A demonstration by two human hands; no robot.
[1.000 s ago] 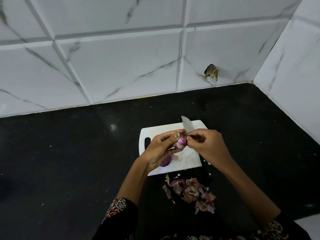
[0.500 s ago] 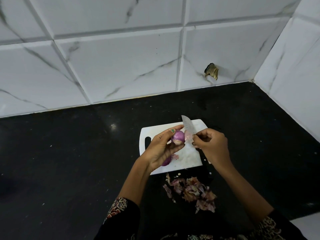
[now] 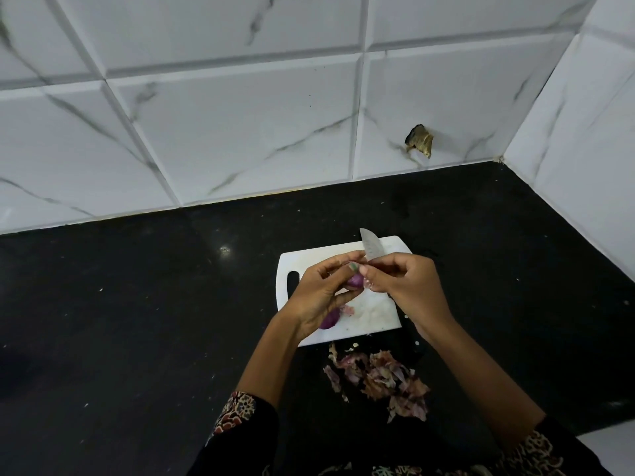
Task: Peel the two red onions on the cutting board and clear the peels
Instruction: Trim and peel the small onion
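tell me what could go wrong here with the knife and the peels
The right hand holds the knife blade-up right against the left hand gripping the onion, so a slip could nick a finger. The peel pile lies on the black counter near the front, where a sleeve might scatter it.

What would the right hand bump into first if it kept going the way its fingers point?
The right hand points leftward, so it would first meet the small purple onion held by the left hand. They look nearly touching, though depth is unclear.
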